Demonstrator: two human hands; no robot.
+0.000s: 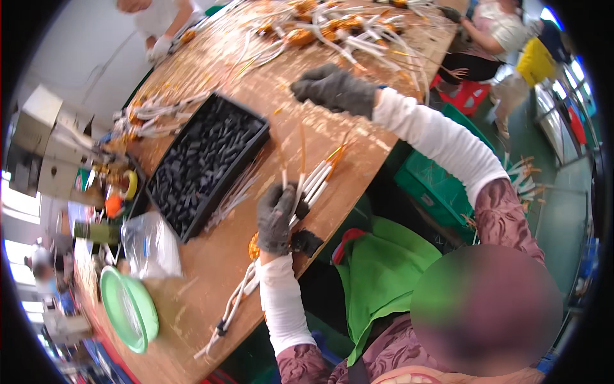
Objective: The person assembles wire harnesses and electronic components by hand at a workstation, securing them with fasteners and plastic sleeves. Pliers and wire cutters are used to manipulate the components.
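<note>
My left hand [275,221], in a dark grey glove, is closed around a bundle of white cables [314,182] with thin orange-tipped ends that fan out above the fingers. The lower part of the same bundle, white leads [233,301] with an orange-wrapped piece near the wrist, lies on the wooden table [345,192]. My right hand [336,89], gloved alike, is over the table farther off, away from the bundle. Its fingers are curled together; whatever they may hold is hidden. Between the hands and the left side sits a black tray [206,163] full of small black sleeve-like pieces.
Piles of white and orange cables [320,32] cover the far table. A clear plastic bag [150,246] and a pale green basin [128,310] stand at the left. Green crates [441,173] are beyond the table's right edge. Other people [489,32] sit at the far side.
</note>
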